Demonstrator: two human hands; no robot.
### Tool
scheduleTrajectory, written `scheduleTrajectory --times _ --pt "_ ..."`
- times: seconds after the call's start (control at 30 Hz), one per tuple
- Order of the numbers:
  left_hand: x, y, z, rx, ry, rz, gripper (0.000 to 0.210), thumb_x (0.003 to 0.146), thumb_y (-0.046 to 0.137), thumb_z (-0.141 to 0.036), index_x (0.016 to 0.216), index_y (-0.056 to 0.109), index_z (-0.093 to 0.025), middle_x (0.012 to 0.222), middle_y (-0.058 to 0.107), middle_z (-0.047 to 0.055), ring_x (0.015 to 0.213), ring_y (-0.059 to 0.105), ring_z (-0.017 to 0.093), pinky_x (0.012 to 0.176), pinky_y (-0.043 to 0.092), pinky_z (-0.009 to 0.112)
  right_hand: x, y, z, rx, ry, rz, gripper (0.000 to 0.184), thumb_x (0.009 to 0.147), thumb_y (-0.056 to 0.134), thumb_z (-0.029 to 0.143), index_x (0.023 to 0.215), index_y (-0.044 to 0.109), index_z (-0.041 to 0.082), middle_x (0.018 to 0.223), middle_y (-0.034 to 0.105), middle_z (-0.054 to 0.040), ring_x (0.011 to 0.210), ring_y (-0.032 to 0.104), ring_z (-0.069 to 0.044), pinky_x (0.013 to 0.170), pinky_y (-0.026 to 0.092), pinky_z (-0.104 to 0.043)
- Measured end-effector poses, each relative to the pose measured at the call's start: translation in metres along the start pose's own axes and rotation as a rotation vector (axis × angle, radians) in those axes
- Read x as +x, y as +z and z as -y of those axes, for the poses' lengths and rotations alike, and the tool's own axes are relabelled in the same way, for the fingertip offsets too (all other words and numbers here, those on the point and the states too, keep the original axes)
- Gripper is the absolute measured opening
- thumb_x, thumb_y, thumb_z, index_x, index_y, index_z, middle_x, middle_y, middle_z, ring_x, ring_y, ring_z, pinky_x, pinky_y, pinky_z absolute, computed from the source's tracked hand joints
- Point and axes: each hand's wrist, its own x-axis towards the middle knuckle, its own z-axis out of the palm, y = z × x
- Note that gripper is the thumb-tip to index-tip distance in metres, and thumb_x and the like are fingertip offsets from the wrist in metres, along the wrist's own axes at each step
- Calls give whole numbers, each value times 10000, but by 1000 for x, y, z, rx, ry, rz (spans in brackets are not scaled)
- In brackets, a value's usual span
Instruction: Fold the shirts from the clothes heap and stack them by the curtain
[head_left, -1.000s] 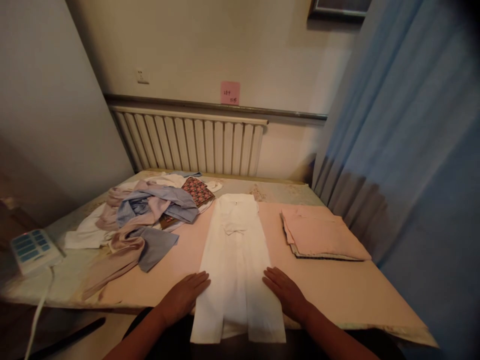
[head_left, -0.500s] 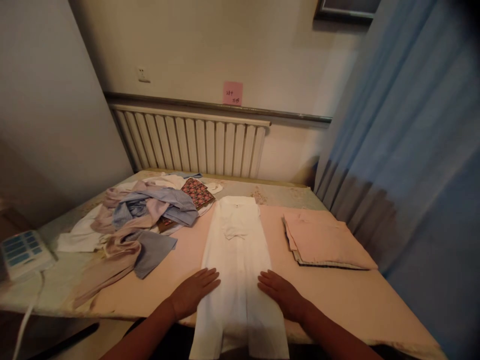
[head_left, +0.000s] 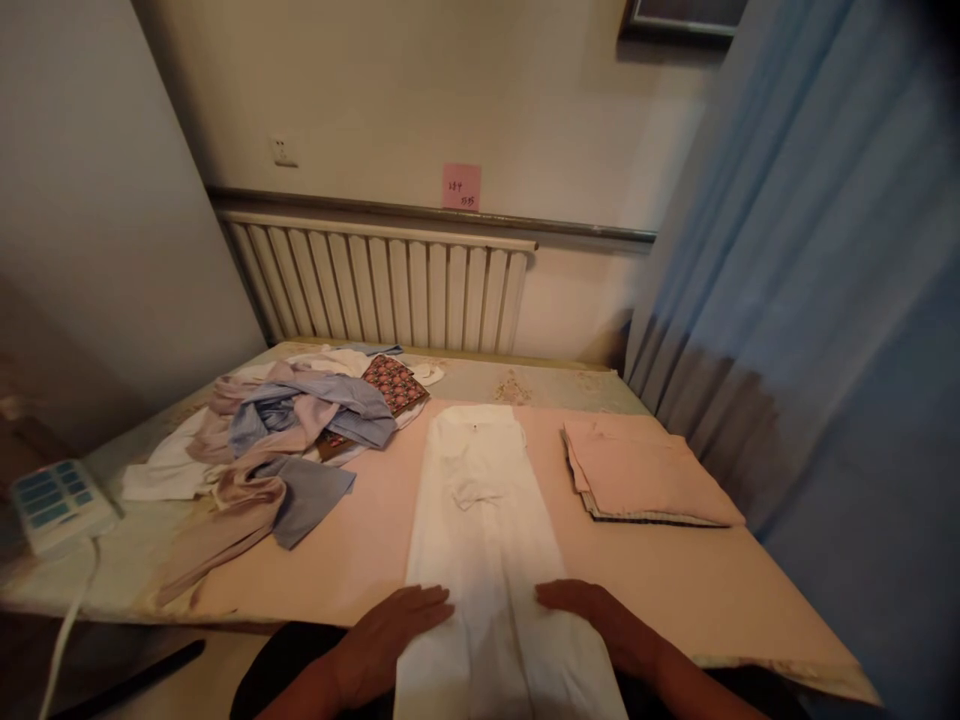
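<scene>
A white garment (head_left: 487, 545) lies lengthwise on the pink cloth covering the table, its near end hanging past the front edge. A small gathered or knotted detail shows near its upper part. My left hand (head_left: 394, 635) rests on the garment's left edge with fingers stretched out together. On the opposite edge, my right hand (head_left: 592, 610) lies with its fingers extended over the white fabric. Both thumbs are hard to make out.
A loose heap of clothes (head_left: 292, 420) lies at the left, with a red patterned piece (head_left: 396, 385) beside it. Folded pink fabric (head_left: 649, 470) sits at the right. A white power strip (head_left: 64, 510) with a cord is at far left; a blue curtain (head_left: 817, 330) hangs right.
The white garment has slid toward me along the table. Both hands have drawn back closer to me with it, still at its two side edges.
</scene>
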Motion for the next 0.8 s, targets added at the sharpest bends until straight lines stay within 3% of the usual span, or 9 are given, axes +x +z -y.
scheduleTrajectory --times 0.1,0.2,0.37,0.47,0.53,0.6,0.7,0.8 --pt "0 4 -14 -110 -5 27 535 916 496 -398 1431 352 -396 1476 425 7 1346 405 253 1143 299 451 -7 -7 19 73 71 27 414 927 472 436 1317 551 320 1372 538 -49 1269 493 -233 1084 375 -415" --pt "8 -6 -28 -282 -71 81 482 890 535 -420 1366 467 -387 1421 498 -3 1327 431 260 1147 273 466 1 -20 35 166 149 88 378 896 518 448 1227 633 309 1330 575 -36 1232 529 -247 1079 373 -411" --pt "44 -45 -31 -810 -410 106 348 837 575 -441 1107 699 -260 1163 689 22 1130 594 284 1027 416 427 45 -44 24 455 290 215 277 788 628 375 977 746 211 1030 723 -39 1000 648 -259 936 461 -351" --pt "74 -55 -7 -1166 -574 -7 446 726 691 -460 1047 706 -151 993 735 80 1055 618 317 938 463 431 81 -44 -7 730 497 41 193 676 702 338 733 714 154 765 714 -37 812 658 -238 813 492 -343" --pt "91 -51 17 -1262 -621 -34 511 723 656 -559 1002 696 -132 916 740 102 994 648 310 886 491 440 102 -36 -27 884 640 -125 271 672 682 400 739 683 137 702 692 -55 742 651 -228 752 501 -354" --pt "100 -40 39 -1458 -784 -92 583 660 687 -623 945 679 -115 885 737 122 955 670 302 879 503 427 115 -25 -43 933 706 -200 368 687 648 470 801 666 121 707 689 -86 719 652 -231 722 503 -368" --pt "98 -22 55 -1605 -925 -157 565 607 752 -596 885 658 -113 862 735 127 891 693 278 846 529 383 117 -12 -54 937 755 -250 439 665 657 518 843 643 118 748 693 -106 726 656 -233 720 498 -371" --pt "87 -14 51 -1629 -912 -188 490 643 755 -541 881 660 -124 848 735 117 841 700 271 823 539 387 105 -5 -55 940 767 -288 453 659 657 535 867 640 133 809 697 -101 748 651 -220 715 491 -341"
